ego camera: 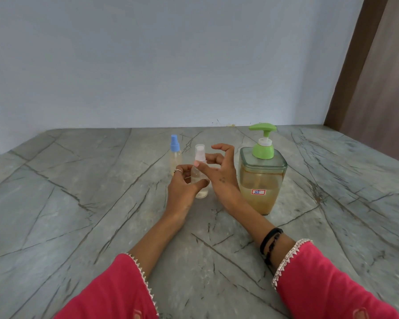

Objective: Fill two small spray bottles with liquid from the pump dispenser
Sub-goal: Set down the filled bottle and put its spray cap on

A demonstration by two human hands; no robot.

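**Clear spray bottle in hand, top still on**

Nearest, the left hand (pixel 184 187) curls round the clear spray bottle (pixel 200 178) at table centre. At its 2 o'clock the right hand (pixel 221 169) hovers, fingers loosely spread, holding nothing. I judge uncapping comes next: steady the body, twist the white top. The pump dispenser (pixel 262 178) stands at 3 o'clock, amber liquid inside. The blue-topped bottle (pixel 176 155) stands upright at 11 o'clock.

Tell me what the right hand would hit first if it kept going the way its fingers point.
The right hand has its fingers curled leftward toward the clear-capped spray bottle, which the left hand grips. That bottle's neck would likely come first; the thumb already seems at it. The blue-capped spray bottle stands beyond.
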